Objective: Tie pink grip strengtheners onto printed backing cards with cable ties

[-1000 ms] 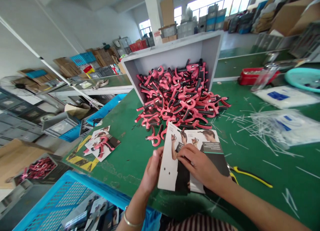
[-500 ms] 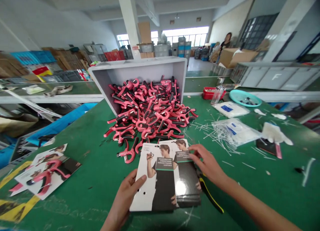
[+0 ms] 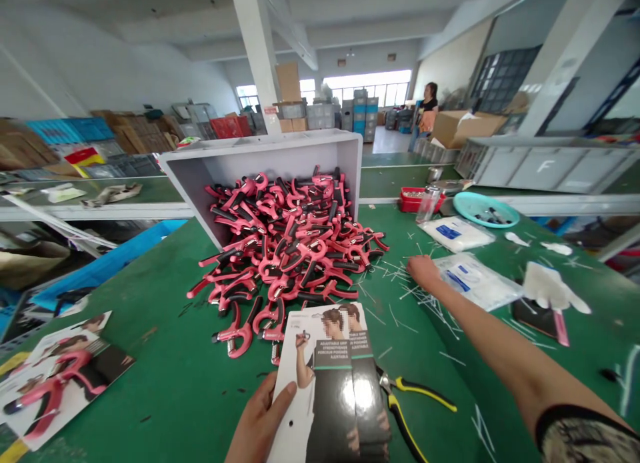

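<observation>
My left hand (image 3: 263,416) grips the left edge of a printed packaging card (image 3: 333,409), thumb on its face. That card overlaps a stack of similar cards (image 3: 373,409) at its right. My right hand (image 3: 424,271) is over the loose white cable ties (image 3: 437,309), its fingers curled downward; whatever they pinch is hidden. Pliers (image 3: 400,396) with yellow-and-black handles lie open beside the stack. Beyond the cards, pink-and-black hand grip strengtheners (image 3: 295,249) spill out of a grey bin (image 3: 265,157) tipped on its side.
At the left lie cards with a grip strengthener (image 3: 65,376) on top. Bags of cable ties (image 3: 475,279), a white glove (image 3: 550,288), a turquoise tray (image 3: 486,209) and a red box (image 3: 420,199) occupy the right side. A person (image 3: 427,116) stands far back.
My right hand has left the card stack and moved forward and right to the cable ties. The left hand still holds its card. The pliers are now more visible as the view has shifted.
</observation>
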`<state>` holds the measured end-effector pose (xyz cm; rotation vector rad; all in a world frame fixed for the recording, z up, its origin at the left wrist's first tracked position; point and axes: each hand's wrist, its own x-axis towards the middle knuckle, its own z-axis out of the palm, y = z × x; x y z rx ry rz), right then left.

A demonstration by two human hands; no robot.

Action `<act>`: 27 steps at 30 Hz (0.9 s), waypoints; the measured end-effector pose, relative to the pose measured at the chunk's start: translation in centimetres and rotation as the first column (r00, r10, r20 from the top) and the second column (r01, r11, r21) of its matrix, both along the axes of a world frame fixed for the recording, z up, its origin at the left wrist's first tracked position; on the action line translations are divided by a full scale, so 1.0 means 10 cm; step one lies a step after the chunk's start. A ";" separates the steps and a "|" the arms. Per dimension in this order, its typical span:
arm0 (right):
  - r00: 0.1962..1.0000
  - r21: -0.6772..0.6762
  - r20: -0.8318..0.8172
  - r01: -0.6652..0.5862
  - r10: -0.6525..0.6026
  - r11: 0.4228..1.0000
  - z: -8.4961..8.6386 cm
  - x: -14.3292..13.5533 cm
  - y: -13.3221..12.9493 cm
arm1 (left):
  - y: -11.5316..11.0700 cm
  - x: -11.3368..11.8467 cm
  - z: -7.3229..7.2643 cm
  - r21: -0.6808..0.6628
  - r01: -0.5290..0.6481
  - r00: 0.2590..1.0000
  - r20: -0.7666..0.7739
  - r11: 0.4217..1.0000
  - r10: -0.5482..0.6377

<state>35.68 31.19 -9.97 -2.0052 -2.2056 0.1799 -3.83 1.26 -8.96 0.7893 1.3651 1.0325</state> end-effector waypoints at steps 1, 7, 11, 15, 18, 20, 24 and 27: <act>0.999 -0.039 -0.008 -0.039 0.039 0.998 -0.01 0.00 0.03 | 0.00 0.02 0.00 0.003 0.003 1.000 -0.012 1.000 -0.003; 0.954 -0.149 -0.195 -0.258 0.227 0.955 0.05 -0.07 -0.02 | -0.01 0.08 0.02 0.023 0.015 0.996 -0.086 1.000 -0.013; 0.897 -0.027 -0.402 -0.210 0.182 0.977 0.37 -0.05 -0.19 | -0.05 0.02 0.07 0.035 -0.069 0.965 -0.252 0.997 0.075; 0.761 0.034 -0.634 -0.152 0.139 0.988 0.78 -0.12 -0.54 | -0.14 -0.04 0.28 0.268 -0.236 0.838 -0.431 0.934 0.335; 0.641 -0.020 -0.753 -0.251 0.151 0.968 1.00 -0.35 -1.01 | -0.23 0.14 0.52 0.385 -0.222 0.833 -0.403 0.896 0.380; 0.555 -0.089 -0.821 -0.356 0.134 0.930 1.09 -0.56 -1.40 | -0.30 0.35 0.68 0.435 -0.119 0.893 -0.345 0.892 0.288; 0.295 -0.291 -0.946 -0.582 -0.136 0.759 1.09 -0.96 -2.17 | -0.39 0.74 0.86 0.480 0.071 0.986 -0.165 0.875 0.010; 0.241 -0.361 -0.932 -0.638 -0.270 0.680 1.02 -1.20 -2.59 | -0.45 0.83 0.87 0.445 -0.014 1.000 0.003 0.895 0.015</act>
